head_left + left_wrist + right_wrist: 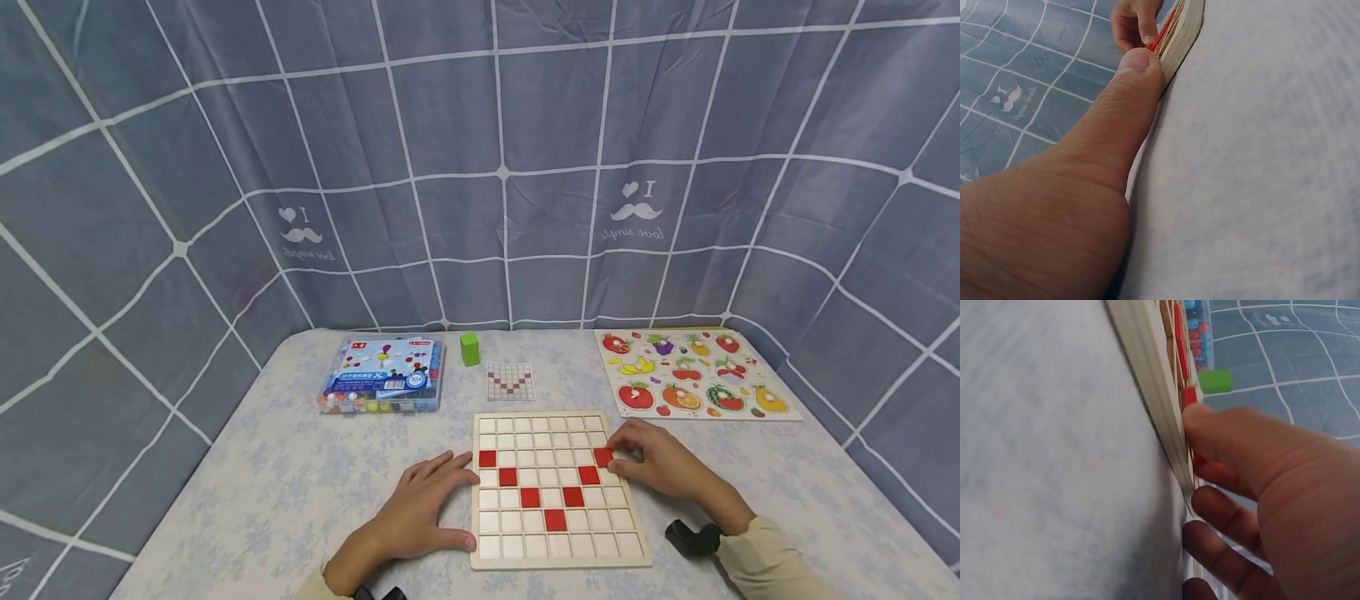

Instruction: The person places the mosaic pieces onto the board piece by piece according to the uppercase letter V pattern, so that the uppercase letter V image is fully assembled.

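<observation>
A square wooden grid board [562, 562] lies on the table, its cells pale, with several red tiles [555, 520] set in a V. My left hand [420, 508] rests along the board's left edge, fingers spread and fairly straight; in the left wrist view its thumb [1124, 94] touches the board's side. At the right edge, my right hand [656, 460] pinches a red tile [602, 456] between thumb and index finger, over the rightmost cell of the third row. The right wrist view shows the thumb [1222, 428] on the tile, the other fingers curled beyond the board's edge.
Behind the board lies a small pattern card [512, 381] printed with a red V. A green block [469, 350] stands beside it. A clear-sided box of colored beads [382, 375] sits back left, a fruit puzzle board [690, 375] back right. A grid-patterned curtain [555, 208] surrounds the table.
</observation>
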Action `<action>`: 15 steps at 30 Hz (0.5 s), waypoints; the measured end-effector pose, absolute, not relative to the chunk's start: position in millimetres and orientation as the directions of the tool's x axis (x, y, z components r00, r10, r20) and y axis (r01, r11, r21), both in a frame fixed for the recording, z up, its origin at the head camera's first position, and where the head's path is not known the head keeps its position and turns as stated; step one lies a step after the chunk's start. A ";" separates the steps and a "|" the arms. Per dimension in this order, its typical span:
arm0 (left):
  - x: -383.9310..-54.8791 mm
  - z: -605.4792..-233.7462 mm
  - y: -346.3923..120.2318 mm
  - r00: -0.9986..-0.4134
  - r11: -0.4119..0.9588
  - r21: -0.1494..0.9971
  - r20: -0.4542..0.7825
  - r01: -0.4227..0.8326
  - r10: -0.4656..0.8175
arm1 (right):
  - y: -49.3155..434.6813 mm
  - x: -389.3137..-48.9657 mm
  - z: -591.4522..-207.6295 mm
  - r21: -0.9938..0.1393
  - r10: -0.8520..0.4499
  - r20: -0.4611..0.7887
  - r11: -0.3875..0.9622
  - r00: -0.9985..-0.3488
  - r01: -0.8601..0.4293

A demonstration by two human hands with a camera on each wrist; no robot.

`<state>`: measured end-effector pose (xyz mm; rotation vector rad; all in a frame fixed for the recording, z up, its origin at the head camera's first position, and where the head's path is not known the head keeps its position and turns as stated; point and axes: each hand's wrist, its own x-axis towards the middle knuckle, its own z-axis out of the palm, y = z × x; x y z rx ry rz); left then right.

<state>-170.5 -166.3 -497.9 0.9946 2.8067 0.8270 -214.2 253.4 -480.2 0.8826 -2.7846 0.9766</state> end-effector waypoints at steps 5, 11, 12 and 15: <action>-171.1 -498.4 -166.2 -0.791 0.653 0.496 0.122 0.572 0.600 | 252.7 -213.6 -484.0 -0.555 -0.491 0.273 0.622 -0.827 -0.552; -170.6 -498.0 -166.0 -0.792 0.654 0.500 0.115 0.568 0.600 | 251.1 -214.6 -485.8 -0.566 -0.466 0.267 0.632 -0.843 -0.529; -170.5 -497.7 -166.0 -0.792 0.654 0.500 0.115 0.568 0.600 | 250.8 -214.8 -485.9 -0.565 -0.459 0.262 0.640 -0.849 -0.520; -170.2 -496.8 -166.0 -0.790 0.653 0.499 0.115 0.570 0.602 | 250.0 -215.4 -486.3 -0.562 -0.437 0.244 0.663 -0.866 -0.494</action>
